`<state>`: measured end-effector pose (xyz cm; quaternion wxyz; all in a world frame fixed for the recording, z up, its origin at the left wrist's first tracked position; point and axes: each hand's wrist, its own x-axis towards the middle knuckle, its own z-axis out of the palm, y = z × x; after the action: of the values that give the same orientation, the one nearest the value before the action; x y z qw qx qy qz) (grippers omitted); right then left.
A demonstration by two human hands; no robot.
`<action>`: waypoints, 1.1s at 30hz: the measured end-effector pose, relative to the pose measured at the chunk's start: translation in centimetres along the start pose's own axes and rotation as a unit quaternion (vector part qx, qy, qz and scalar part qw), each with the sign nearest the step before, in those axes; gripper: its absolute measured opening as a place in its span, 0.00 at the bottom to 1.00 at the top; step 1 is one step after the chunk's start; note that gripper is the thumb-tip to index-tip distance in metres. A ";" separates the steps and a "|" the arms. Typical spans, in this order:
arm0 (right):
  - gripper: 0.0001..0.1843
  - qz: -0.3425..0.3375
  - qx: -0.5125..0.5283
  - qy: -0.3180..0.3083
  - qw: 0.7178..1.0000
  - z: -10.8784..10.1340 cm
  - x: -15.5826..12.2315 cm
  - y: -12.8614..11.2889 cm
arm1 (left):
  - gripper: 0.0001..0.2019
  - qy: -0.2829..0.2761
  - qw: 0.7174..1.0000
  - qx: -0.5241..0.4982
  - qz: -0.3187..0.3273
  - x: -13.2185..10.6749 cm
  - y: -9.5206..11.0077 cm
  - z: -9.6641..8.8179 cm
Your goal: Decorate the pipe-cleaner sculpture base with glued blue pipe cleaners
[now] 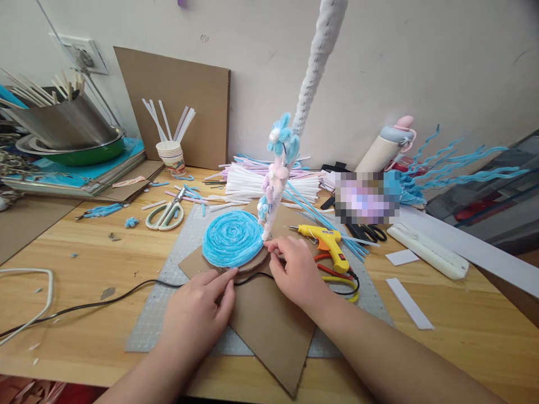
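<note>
A blue pipe-cleaner coil (234, 238), wound in a flat spiral, lies on a round cardboard base (254, 264). From the base's right side rises a tall, tilted white-wrapped pole (309, 92), with blue and pink fuzzy flowers (277, 179) along its lower part. My left hand (202, 306) holds the base's near edge, its index fingertip at the rim of the coil. With thumb and index finger pinched close together, my right hand (297, 272) is at the pole's foot; whatever lies between the fingertips is hidden. A yellow glue gun (326, 242) lies just right of this hand.
A cardboard sheet (273, 325) and grey cutting mat (155, 314) lie underneath. Scissors (165, 213) are at left, with white pipe cleaners (269, 185) behind. A black cable (126, 293) crosses the table. A paper cup (172, 157), bottle (383, 147) and metal bowl (71, 126) stand farther back.
</note>
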<state>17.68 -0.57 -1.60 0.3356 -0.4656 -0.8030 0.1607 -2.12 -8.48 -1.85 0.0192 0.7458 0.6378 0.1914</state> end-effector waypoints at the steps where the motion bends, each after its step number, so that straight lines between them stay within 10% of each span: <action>1: 0.11 -0.002 -0.009 0.001 1.000 0.0 0.0 -0.1 | 0.18 0.001 1.000 -0.001 0.000 0.0 0.0 0.0; 5: 0.03 -0.010 -0.080 -0.004 0.997 0.4 -0.1 -0.7 | 0.17 0.008 1.000 -0.015 0.000 0.0 0.0 -0.1; 14: 0.18 -0.015 -0.203 -0.009 0.979 1.4 0.1 -2.2 | 0.16 -0.008 0.999 -0.032 -0.008 -0.2 0.1 0.2; 20: 0.19 -0.010 -0.217 -0.016 0.976 1.5 0.3 -2.4 | 0.14 0.083 0.986 -0.133 -0.051 1.1 -1.6 -1.9; 27: 0.19 -0.012 -0.203 -0.009 0.979 1.6 0.2 -2.4 | 0.22 -0.022 0.985 -0.142 -0.092 5.6 -5.7 -3.6; 33: 0.16 -0.010 -0.190 -0.001 0.982 1.5 0.1 -2.2 | 0.29 -0.089 0.955 -0.257 -0.120 5.8 -5.2 -2.1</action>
<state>15.21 -1.50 -1.38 0.2413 -0.5126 -0.8241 0.0022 -7.07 -2.37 0.21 0.2896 0.6473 0.6479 0.2781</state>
